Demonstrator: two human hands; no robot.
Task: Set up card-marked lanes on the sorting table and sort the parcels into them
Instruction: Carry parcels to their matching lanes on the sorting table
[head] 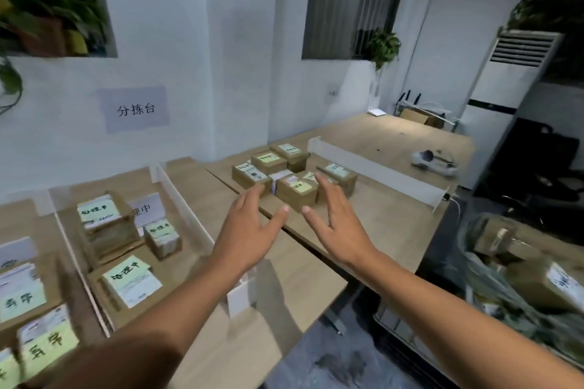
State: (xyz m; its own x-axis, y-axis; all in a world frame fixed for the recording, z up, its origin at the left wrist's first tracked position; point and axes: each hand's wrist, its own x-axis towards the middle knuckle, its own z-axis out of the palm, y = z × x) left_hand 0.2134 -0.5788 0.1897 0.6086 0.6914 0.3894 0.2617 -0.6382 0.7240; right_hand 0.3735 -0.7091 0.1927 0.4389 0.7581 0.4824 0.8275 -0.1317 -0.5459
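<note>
Several small cardboard parcels with green notes are clustered mid-table; the nearest parcel [297, 191] lies just beyond my fingertips. My left hand [249, 227] and my right hand [335, 224] are both stretched out flat with spread fingers on either side of that parcel, holding nothing. Clear acrylic dividers [186, 199] mark lanes on the wooden sorting table [284, 278]. The left lanes hold more labelled parcels [104, 224], and a white lane card [147, 208] stands behind them.
A long white divider [376, 170] borders the parcel cluster on the right. A sack of unsorted parcels [531, 281] sits low at the right. A white device [434, 161] lies on the far table. A wall sign [136, 109] hangs above the lanes.
</note>
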